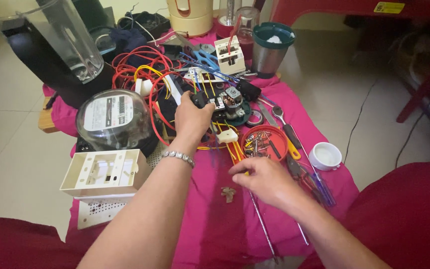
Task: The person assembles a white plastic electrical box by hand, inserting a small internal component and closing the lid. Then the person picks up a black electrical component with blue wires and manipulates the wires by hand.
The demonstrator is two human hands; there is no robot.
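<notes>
Your left hand [191, 118] reaches forward over the pink cloth [210, 224] and is closed around a small black part [198, 98] at the edge of the motor assembly [231, 102], fingers curled over it, with a beaded bracelet [178, 157] at the wrist. Your right hand [265, 180] lies lower and nearer to you, fingers drawn loosely together with the tips on the cloth beside the yellow wires [235, 149]; whether it pinches anything cannot be told. Just beyond that hand sits a red round dish [265, 143] of screws and small metal parts, and to its right a small white cup [325, 155]. A thin metal rod [262, 224] runs along the cloth beneath your right wrist. On your left stand a glass-domed electricity meter [111, 117] and, nearer you, a white plastic box frame [103, 172] (a perforated white plate lies under it). A tangle of red wires [135, 69] spreads behind the meter, with a clear blender jar [63, 37] on a dark base at the far left. At the far edge stand a steel cup with a green lid [272, 45] and blue-handled scissors [206, 57]. The cloth covers a low surface; the floor [6, 124] around it is pale tile, and a red table [334, 10] stands at the upper right.
</notes>
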